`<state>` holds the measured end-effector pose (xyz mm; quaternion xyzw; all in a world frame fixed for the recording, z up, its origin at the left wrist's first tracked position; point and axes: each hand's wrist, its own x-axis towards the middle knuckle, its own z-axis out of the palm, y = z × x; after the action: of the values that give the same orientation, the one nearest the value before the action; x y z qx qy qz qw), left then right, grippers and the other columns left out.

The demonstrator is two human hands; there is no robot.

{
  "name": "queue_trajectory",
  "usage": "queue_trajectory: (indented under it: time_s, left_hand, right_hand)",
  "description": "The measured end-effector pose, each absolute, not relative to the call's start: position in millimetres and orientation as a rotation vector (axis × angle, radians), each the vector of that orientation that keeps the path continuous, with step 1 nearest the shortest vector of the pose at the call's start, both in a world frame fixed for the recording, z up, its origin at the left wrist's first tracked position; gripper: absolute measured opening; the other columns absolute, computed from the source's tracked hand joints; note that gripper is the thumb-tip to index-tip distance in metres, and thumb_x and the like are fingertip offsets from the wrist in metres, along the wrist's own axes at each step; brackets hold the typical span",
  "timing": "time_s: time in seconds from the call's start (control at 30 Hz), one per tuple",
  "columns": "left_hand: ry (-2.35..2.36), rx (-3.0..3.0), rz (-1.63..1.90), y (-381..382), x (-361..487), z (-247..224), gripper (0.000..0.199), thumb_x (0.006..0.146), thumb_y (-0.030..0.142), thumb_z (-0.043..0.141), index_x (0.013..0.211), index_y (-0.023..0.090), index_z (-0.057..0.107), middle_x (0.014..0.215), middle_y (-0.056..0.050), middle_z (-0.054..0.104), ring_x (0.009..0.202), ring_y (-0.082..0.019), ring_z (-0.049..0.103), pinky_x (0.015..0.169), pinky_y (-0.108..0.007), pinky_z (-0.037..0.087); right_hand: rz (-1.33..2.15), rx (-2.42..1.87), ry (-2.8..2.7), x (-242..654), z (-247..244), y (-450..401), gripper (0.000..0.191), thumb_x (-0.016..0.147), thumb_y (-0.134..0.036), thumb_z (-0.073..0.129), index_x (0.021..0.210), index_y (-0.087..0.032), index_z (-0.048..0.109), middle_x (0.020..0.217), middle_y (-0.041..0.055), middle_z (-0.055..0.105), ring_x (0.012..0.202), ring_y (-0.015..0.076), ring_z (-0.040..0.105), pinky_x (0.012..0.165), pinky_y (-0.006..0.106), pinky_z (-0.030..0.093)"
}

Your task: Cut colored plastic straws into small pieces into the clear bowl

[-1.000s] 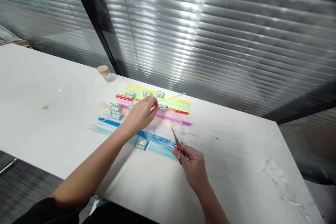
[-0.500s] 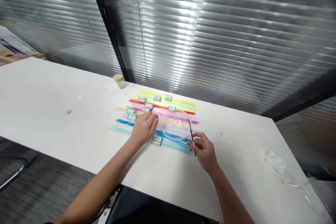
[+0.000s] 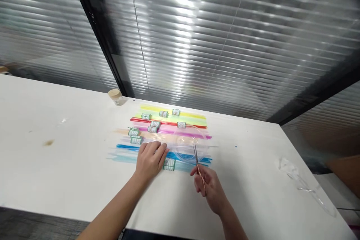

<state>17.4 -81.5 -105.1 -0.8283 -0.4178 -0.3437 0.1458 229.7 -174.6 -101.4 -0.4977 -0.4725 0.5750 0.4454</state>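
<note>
Fingers of the left hand [image 3: 150, 159] press flat on light, slippery blue straws [image 3: 126, 147] mid-table, right hand [image 3: 209, 187] pinching slim scissors [image 3: 198, 167]; best gripped mid-length, gently.

Right hand [image 3: 209, 187] holds scissors [image 3: 198, 168]; left hand [image 3: 150, 158] rests on coloured straws [image 3: 168, 129].

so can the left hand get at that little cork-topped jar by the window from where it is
Probably yes. The left hand lies flat on the blue straws, and the cork-topped jar stands apart on the white table, up and to its left. Only bare tabletop and flat straw bundles lie between; it would need a stretch.
</note>
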Motion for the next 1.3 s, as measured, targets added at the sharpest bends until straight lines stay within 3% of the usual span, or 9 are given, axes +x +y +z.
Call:
queue_trajectory:
  time_s: [0.43,0.73,1.13,1.3]
  left_hand:
    - [-1.112,-2.547,-1.027,-86.3,16.7,-106.8,0.009,0.093,0.017,0.054,0.101,0.016,0.059,0.072,-0.002,0.063,0.066,-0.016,0.056,0.066,-0.033,0.036]
    - [-1.116,-2.602,-1.067,-84.0,14.3,-103.9,0.008,0.09,0.013,0.055,0.084,0.017,0.059,0.071,-0.003,0.064,0.063,-0.016,0.055,0.063,-0.034,0.035]
    - [-1.162,-2.595,-1.087,-84.0,14.2,-106.1,0.008,0.089,0.014,0.054,0.084,0.019,0.058,0.071,-0.001,0.065,0.063,-0.016,0.057,0.063,-0.034,0.037]
    - [-1.203,-2.583,-1.071,-85.8,14.0,-105.9,0.007,0.088,0.014,0.056,0.083,0.018,0.059,0.069,-0.002,0.063,0.063,-0.017,0.055,0.063,-0.034,0.036]
  right_hand:
    - [1.38,-1.347,-1.082,224.9,-101.5,-169.1,0.045,0.08,-0.063,0.063,0.08,-0.018,0.058,0.048,-0.0087,0.035,0.045,0.0094,0.029,0.045,0.022,0.026]
    - [1.404,-1.342,-1.08,228.4,-107.5,-170.4,0.041,0.079,-0.059,0.067,0.081,-0.018,0.061,0.048,-0.0092,0.032,0.045,0.009,0.025,0.044,0.022,0.022]
    - [1.372,-1.394,-1.093,226.9,-105.0,-169.6,0.048,0.076,-0.066,0.066,0.079,-0.018,0.061,0.047,-0.0099,0.03,0.043,0.0088,0.026,0.044,0.023,0.022]
    - [1.391,-1.359,-1.082,224.4,-107.0,-170.0,0.044,0.079,-0.061,0.066,0.073,-0.019,0.057,0.045,-0.0102,0.033,0.041,0.008,0.026,0.044,0.022,0.022]
